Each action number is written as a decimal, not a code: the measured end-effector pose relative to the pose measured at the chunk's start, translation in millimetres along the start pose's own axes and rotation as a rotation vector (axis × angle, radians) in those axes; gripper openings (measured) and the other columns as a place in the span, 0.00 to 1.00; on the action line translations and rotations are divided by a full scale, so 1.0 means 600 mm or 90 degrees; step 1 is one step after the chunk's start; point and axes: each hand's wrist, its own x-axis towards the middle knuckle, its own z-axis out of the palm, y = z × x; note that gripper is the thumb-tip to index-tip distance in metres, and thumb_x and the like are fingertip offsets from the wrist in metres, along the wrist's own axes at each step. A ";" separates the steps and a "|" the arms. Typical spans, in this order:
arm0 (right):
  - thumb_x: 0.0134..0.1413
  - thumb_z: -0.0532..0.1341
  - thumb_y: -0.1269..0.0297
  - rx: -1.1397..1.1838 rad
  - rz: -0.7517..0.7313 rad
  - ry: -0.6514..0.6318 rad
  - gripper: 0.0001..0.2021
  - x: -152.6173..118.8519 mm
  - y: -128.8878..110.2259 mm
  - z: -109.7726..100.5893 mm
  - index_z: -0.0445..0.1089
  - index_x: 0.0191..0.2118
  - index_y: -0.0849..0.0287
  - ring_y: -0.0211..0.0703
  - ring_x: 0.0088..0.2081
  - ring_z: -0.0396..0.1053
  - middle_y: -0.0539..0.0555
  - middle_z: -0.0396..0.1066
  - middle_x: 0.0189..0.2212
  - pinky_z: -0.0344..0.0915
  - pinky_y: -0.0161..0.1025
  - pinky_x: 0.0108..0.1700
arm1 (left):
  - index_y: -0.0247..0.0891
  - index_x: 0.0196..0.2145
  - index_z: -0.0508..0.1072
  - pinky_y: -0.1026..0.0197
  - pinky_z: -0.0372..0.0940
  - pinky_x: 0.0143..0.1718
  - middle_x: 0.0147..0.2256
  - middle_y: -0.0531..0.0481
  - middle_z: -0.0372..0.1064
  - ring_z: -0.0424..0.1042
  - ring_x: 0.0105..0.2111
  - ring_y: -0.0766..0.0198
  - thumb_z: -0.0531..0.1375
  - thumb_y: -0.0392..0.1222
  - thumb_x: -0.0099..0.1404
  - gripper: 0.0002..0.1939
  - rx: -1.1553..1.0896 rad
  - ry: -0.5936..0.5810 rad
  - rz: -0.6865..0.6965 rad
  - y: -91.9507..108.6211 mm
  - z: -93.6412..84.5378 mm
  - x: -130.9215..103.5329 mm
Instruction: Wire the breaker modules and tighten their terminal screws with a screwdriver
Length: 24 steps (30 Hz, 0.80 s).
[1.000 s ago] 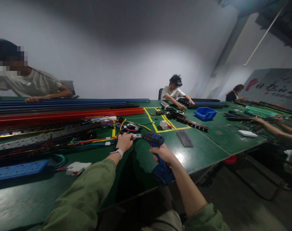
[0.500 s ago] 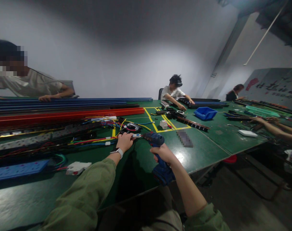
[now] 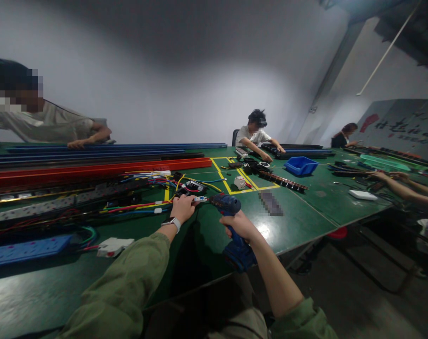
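Observation:
My right hand (image 3: pixel 239 225) is wrapped round the grip of a blue cordless drill (image 3: pixel 238 242), whose nose points left. At its tip is a small white and blue part (image 3: pixel 200 199), pinched in the fingers of my left hand (image 3: pixel 182 208). It looks like a small circuit breaker, partly covered by those fingers. Just behind my left hand lies a black unit (image 3: pixel 192 187) with coloured wires around it. Red and yellow wires (image 3: pixel 132 207) run leftward from there along the green table (image 3: pixel 206 245).
Red rails (image 3: pixel 100 168) and blue rails (image 3: pixel 129 147) stretch across the left side. A blue power strip (image 3: pixel 28 250) and a white breaker (image 3: pixel 114 246) lie near left. Ahead are another breaker (image 3: pixel 239 182), a blurred flat slab (image 3: pixel 270 202) and a blue bin (image 3: pixel 301 165). Other people work around the table.
My hands, the drill and the small part stay almost still. The person at the far left has shifted an arm slightly to the right along the blue rails.

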 end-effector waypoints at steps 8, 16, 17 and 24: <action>0.47 0.62 0.66 0.002 0.016 0.002 0.06 -0.001 -0.003 0.000 0.62 0.28 0.57 0.35 0.14 0.60 0.44 0.61 0.11 0.55 0.32 0.20 | 0.45 0.50 0.74 0.47 0.51 0.51 0.45 0.42 0.75 0.65 0.51 0.48 0.54 0.45 0.68 0.16 -0.002 -0.009 -0.006 0.003 -0.004 -0.001; 0.48 0.62 0.65 0.007 0.017 0.003 0.06 -0.002 -0.003 0.001 0.63 0.29 0.57 0.36 0.14 0.59 0.44 0.61 0.11 0.55 0.32 0.19 | 0.45 0.50 0.74 0.48 0.51 0.50 0.45 0.42 0.75 0.65 0.51 0.48 0.54 0.45 0.68 0.15 0.001 -0.004 -0.002 0.001 -0.001 0.001; 0.48 0.62 0.65 0.006 0.018 0.004 0.06 -0.002 -0.003 0.002 0.63 0.28 0.57 0.35 0.14 0.59 0.44 0.61 0.11 0.55 0.32 0.19 | 0.46 0.50 0.74 0.48 0.51 0.50 0.45 0.43 0.75 0.65 0.51 0.48 0.54 0.45 0.68 0.15 -0.002 -0.001 0.000 0.000 0.000 0.001; 0.48 0.62 0.65 0.000 0.018 0.001 0.08 -0.002 -0.003 0.001 0.62 0.24 0.57 0.35 0.14 0.59 0.45 0.61 0.10 0.55 0.32 0.19 | 0.46 0.50 0.74 0.47 0.51 0.51 0.45 0.42 0.75 0.65 0.51 0.48 0.54 0.45 0.68 0.16 -0.016 -0.008 -0.006 0.002 -0.004 0.000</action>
